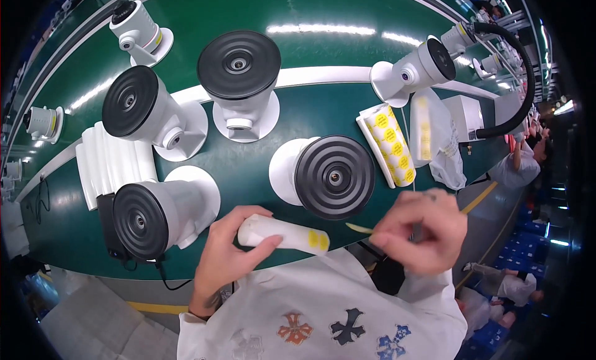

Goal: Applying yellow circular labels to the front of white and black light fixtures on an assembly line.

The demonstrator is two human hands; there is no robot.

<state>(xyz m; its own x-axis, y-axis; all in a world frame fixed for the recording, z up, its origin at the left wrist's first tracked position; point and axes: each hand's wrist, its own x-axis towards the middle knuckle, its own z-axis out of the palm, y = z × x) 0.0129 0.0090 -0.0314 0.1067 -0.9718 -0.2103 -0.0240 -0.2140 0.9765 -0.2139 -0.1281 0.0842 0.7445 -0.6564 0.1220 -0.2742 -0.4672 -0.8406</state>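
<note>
My left hand [233,251] is wrapped round a white tube-shaped roll [288,233], held tilted above the table's near edge. Two round yellow stickers sit at the roll's right end. Just right of it, my right hand [422,231] pinches a thin yellow sticker [358,228] between thumb and fingers, seen almost edge-on. A sheet of round yellow stickers [391,145] lies curled beyond the right hand. Between the hands and a little farther off stands a white camera with a ridged black disc [335,177].
More white cameras stand left, including one near my left hand [164,214] and one behind [240,80]. Several white rolls [115,161] lie far left. Another camera [413,71], a plastic bag [444,139] and a bent black hose [528,68] are at right. People work beyond.
</note>
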